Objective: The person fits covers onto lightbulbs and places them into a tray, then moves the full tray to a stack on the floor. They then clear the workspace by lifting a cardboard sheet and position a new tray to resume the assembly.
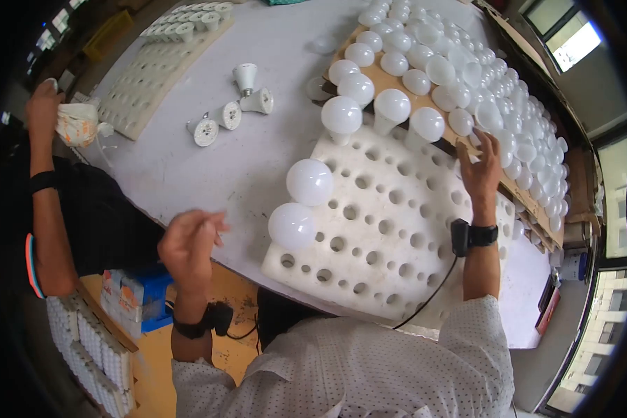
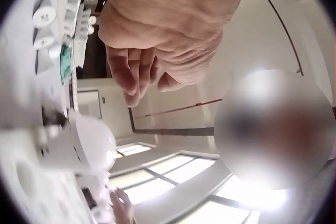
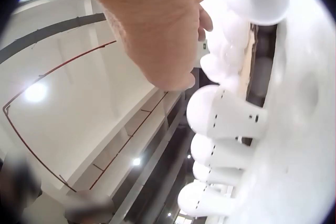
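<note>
Nearest, just off the near edge of the bench, the left hand (image 1: 188, 240) hangs in the air, blurred. Its fingers (image 2: 137, 74) are loosely curled with nothing in them, as the left wrist view also shows. Beyond it, on the pale grey bench (image 1: 209, 174), lies the white foam tray pierced with round holes (image 1: 397, 237), reaching from the near edge toward the middle. Two round white frosted bulbs (image 1: 292, 225) stand in holes on the tray's left side, one behind the other. Three more such bulbs (image 1: 392, 106) stand in a row along its far side. Every other hole that shows is bare, so by my reading the filling of this tray has hardly begun: five seated, dozens of holes left. The right hand (image 1: 482, 167) is over the tray's far right side, fingers stretched and spread toward the stock. It grips nothing that I can see, though whether a fingertip touches a bulb cannot be told. Past it, along the bench's right edge, a brown wooden board (image 1: 380, 78) carries a dense heap of loose white bulbs (image 1: 494, 90), so supply looks ample. Farther left, about the bench's middle, four white plastic bulb bases without domes (image 1: 258, 101) lie scattered. At the far left corner a second cream foam tray (image 1: 153, 76) holds a few such bases at its far end.
</note>
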Demonstrator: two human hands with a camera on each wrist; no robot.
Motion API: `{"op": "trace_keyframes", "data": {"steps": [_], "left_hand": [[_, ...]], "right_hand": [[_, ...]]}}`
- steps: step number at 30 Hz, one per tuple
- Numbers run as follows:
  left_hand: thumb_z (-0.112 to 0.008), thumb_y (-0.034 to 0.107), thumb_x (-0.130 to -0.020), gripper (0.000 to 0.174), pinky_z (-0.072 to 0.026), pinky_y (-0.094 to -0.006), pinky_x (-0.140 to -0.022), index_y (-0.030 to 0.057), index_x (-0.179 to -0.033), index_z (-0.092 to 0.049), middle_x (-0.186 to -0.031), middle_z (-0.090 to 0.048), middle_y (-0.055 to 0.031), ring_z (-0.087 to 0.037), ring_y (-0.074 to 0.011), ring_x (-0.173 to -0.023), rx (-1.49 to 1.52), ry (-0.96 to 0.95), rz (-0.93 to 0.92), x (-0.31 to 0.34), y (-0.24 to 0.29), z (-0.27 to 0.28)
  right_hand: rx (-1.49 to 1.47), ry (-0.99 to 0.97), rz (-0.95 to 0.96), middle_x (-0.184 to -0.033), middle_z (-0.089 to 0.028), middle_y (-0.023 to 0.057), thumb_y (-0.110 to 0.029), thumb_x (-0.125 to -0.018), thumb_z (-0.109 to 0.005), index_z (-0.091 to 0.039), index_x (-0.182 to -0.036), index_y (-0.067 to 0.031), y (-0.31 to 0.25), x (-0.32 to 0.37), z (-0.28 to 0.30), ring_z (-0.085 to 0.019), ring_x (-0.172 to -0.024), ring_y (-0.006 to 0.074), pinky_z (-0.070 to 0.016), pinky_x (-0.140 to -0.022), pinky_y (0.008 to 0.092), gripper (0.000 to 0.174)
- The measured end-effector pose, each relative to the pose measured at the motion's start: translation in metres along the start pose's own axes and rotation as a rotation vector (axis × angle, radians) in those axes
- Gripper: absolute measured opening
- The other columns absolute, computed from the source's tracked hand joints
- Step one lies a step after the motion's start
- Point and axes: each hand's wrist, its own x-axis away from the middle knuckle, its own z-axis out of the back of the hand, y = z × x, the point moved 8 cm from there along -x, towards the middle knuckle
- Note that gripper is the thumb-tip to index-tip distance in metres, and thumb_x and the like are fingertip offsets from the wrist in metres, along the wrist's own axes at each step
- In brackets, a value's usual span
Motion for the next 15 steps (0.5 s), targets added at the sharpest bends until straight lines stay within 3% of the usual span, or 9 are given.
{"op": "trace_keyframes", "data": {"steps": [1,2,4,6,8,11,14,15], "left_hand": [[-0.045,-0.002,-0.085,0.017,-0.0469,-0.0235,-0.059,-0.0077,-0.099,-0.053,-0.093,-0.064,-0.0164,-0.064,-0.0176,-0.077,-0.166,0.097,0.026,-0.023,-0.017,0.014],[-0.045,-0.006,-0.083,0.026,-0.0476,-0.0247,-0.068,-0.0057,-0.109,-0.051,-0.106,-0.061,-0.0149,-0.061,-0.0197,-0.093,-0.223,0.125,0.042,-0.043,-0.050,0.027],[-0.042,-0.012,-0.078,0.042,-0.0456,-0.0308,-0.084,-0.0018,-0.118,-0.047,-0.125,-0.051,-0.0170,-0.052,-0.0274,-0.113,-0.612,0.082,-0.042,-0.084,-0.085,0.032],[-0.042,-0.017,-0.071,0.059,-0.0371,-0.0355,-0.098,0.0021,-0.126,-0.041,-0.136,-0.037,-0.0185,-0.039,-0.0332,-0.124,-0.844,0.037,-0.117,-0.115,-0.116,0.026],[-0.042,-0.018,-0.070,0.061,-0.0345,-0.0371,-0.101,0.0025,-0.127,-0.039,-0.138,-0.034,-0.0188,-0.036,-0.0341,-0.126,-0.976,-0.029,-0.102,-0.140,-0.144,0.023],[-0.046,-0.017,-0.069,0.061,-0.0315,-0.0389,-0.104,0.0013,-0.127,-0.038,-0.140,-0.030,-0.0193,-0.032,-0.0354,-0.127,-1.161,-0.173,-0.064,-0.165,-0.167,0.027],[-0.049,-0.015,-0.070,0.053,-0.0334,-0.0398,-0.102,-0.0023,-0.120,-0.040,-0.137,-0.033,-0.0224,-0.033,-0.0373,-0.126,-1.171,-0.289,-0.073,-0.174,-0.182,0.029],[-0.054,-0.012,-0.070,0.049,-0.0398,-0.0406,-0.094,-0.0023,-0.116,-0.042,-0.123,-0.046,-0.0263,-0.044,-0.0400,-0.115,-1.233,-0.243,-0.202,-0.174,-0.171,0.027]], "right_hand": [[0.189,-0.061,0.032,-0.111,-0.054,0.0125,-0.019,-0.071,-0.071,-0.057,-0.110,-0.0072,0.007,0.007,-0.003,-0.056,-0.092,0.0318,-0.0458,-0.081,0.0364,0.042],[0.384,-0.115,0.068,-0.110,-0.054,0.0121,-0.020,-0.072,-0.070,-0.057,-0.109,-0.0081,0.013,0.015,-0.007,-0.055,-0.095,0.0323,-0.0447,-0.083,0.0372,0.041],[0.317,-0.240,-0.010,-0.109,-0.054,0.0133,-0.020,-0.072,-0.069,-0.052,-0.111,-0.0066,0.026,0.031,-0.014,-0.051,-0.100,0.0333,-0.0423,-0.085,0.0393,0.045],[0.226,-0.274,-0.057,-0.109,-0.054,0.0139,-0.019,-0.072,-0.069,-0.049,-0.112,-0.0055,0.036,0.039,-0.013,-0.051,-0.102,0.0333,-0.0420,-0.086,0.0395,0.047],[0.155,-0.309,-0.119,-0.109,-0.054,0.0144,-0.018,-0.072,-0.069,-0.047,-0.113,-0.0044,0.041,0.052,-0.007,-0.050,-0.104,0.0334,-0.0416,-0.087,0.0398,0.049],[0.151,-0.386,0.020,-0.112,-0.052,0.0152,-0.016,-0.070,-0.071,-0.045,-0.115,-0.0038,0.029,0.063,-0.003,-0.050,-0.105,0.0323,-0.0422,-0.087,0.0396,0.053],[0.166,-0.470,-0.075,-0.113,-0.052,0.0151,-0.017,-0.070,-0.071,-0.045,-0.117,-0.0061,0.010,0.064,0.010,-0.050,-0.106,0.0318,-0.0427,-0.087,0.0392,0.055],[0.199,-0.529,-0.068,-0.113,-0.053,0.0151,-0.020,-0.070,-0.071,-0.044,-0.122,-0.0090,0.021,0.069,0.004,-0.053,-0.103,0.0322,-0.0440,-0.086,0.0391,0.060]]}}
